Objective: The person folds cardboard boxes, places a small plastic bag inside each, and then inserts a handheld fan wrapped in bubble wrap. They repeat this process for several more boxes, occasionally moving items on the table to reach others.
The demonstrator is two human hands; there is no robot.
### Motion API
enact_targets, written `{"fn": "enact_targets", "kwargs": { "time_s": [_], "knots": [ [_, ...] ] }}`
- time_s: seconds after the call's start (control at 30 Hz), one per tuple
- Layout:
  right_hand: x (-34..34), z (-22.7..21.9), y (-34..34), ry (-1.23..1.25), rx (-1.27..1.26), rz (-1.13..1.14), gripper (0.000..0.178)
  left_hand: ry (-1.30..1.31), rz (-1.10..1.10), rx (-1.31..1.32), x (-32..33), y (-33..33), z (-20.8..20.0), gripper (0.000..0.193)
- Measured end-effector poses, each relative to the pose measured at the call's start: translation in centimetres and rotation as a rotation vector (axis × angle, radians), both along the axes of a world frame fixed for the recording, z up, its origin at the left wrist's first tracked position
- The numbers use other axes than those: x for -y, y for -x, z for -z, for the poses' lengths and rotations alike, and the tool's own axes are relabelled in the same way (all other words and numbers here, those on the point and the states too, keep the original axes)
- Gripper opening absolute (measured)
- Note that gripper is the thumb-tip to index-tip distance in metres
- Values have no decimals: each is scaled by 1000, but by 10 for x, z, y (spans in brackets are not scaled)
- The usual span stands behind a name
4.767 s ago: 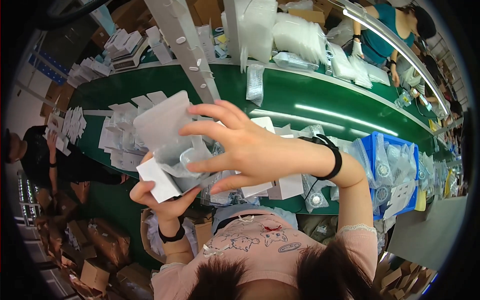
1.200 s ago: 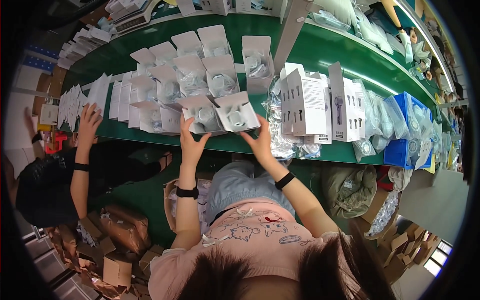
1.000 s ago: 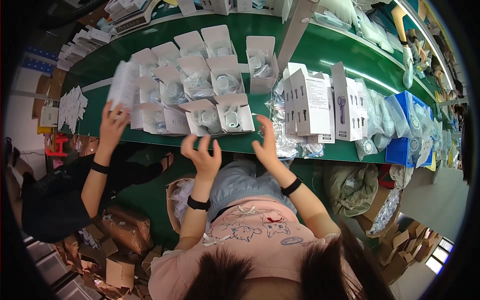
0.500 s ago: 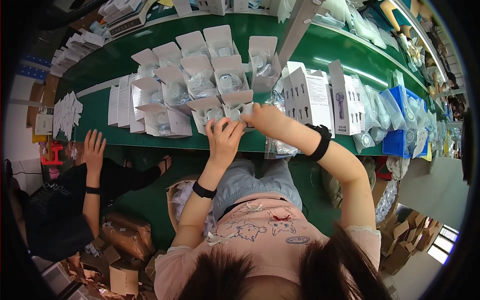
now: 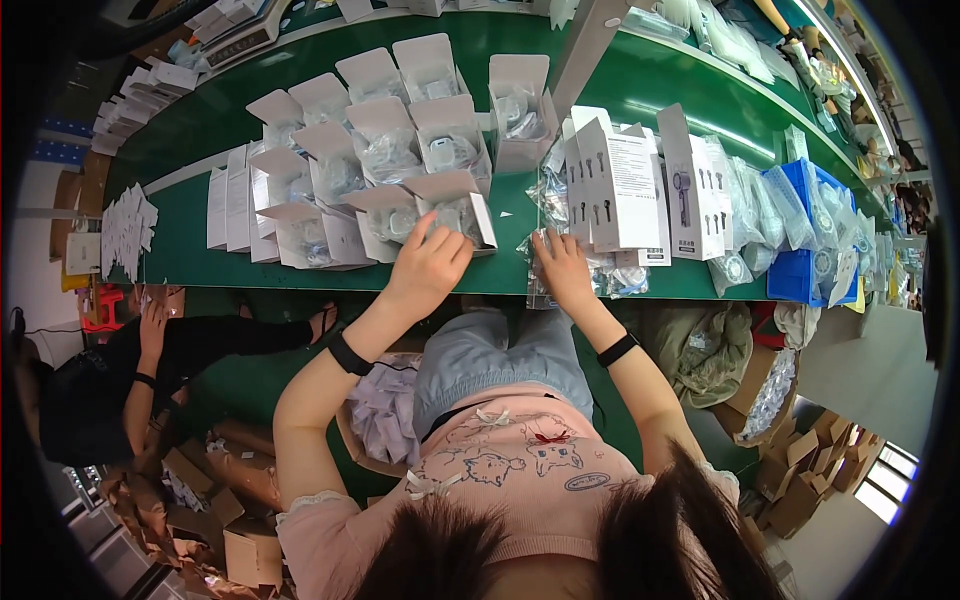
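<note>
At the near edge of a long green table [image 5: 505,275], a person's two bare hands reach forward, apart, with a strip of bare green between them. The white box [image 5: 483,220] nearest the hands stands upright and open at the front right corner of a cluster of open boxes. Its lid flap rises on the far side, and something wrapped in clear plastic sits inside. The left hand [image 5: 433,255] is the closer one, right at the box's front, fingers loosely bent rather than clenched; whether they pinch the cardboard or merely touch it cannot be told.

To the right of that box, across the gap, lies a pile of clear plastic packets [image 5: 625,278]. It stretches lengthwise away from the person, its far end running beside upright printed boxes [image 5: 620,185]. The right hand [image 5: 563,262] is over the pile's near end, palm down and fingers spread; whether it grasps a packet is hidden. So box and packets lie side by side, one ahead of each hand.
</note>
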State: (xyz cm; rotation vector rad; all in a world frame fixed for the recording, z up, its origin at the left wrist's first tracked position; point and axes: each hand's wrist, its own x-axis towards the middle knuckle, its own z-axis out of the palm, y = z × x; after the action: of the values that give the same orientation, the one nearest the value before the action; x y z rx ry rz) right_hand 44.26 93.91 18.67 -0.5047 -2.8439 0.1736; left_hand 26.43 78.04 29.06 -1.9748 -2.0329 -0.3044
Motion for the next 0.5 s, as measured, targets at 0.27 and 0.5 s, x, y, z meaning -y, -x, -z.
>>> {"fn": "enact_targets", "kwargs": {
  "time_s": [0.27, 0.5],
  "knots": [
    [-16, 19, 11, 222, 259, -40, 45, 12, -170, -48, 5, -3, -10, 18],
    [-23, -45, 42, 769, -150, 230, 40, -278, -278, 145, 8, -25, -15, 25]
  ]
}}
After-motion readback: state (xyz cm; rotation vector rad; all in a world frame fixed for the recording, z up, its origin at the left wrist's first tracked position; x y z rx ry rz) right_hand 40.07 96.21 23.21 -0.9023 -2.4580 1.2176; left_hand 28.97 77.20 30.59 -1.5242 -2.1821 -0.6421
